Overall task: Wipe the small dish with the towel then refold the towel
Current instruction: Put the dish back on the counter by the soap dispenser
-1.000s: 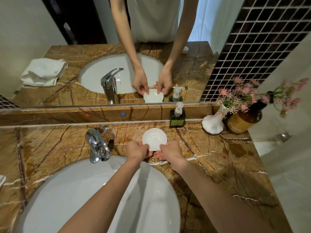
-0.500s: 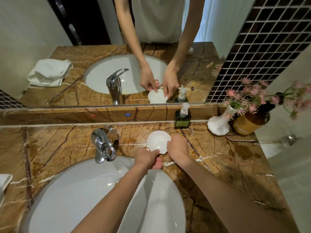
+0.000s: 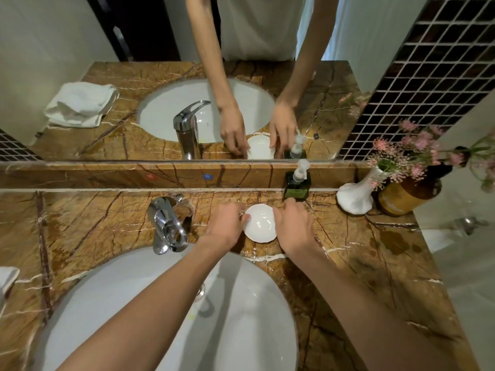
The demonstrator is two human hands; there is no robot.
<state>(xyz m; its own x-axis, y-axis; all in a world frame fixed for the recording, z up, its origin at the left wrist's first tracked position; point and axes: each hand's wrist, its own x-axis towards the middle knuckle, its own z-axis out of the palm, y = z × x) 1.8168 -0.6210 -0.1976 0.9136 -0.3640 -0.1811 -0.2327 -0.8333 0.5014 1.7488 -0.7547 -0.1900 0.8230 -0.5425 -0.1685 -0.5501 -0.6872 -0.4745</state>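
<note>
While your left hand (image 3: 227, 227) and right hand (image 3: 293, 227) pinched the dish (image 3: 259, 223) by opposite rims, a slip could have sent it into the nearby sink (image 3: 241, 330) and chipped it.

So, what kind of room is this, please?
Most likely a bathroom, home or hotel I cannot tell: a white basin is sunk in a marble counter, with a chrome tap behind it, a wall mirror above and a soap pump bottle.

White dish (image 3: 259, 223); brown white-veined counter (image 3: 80, 228); pink flowers (image 3: 417, 151); dark mosaic tiles (image 3: 442, 62)
</note>
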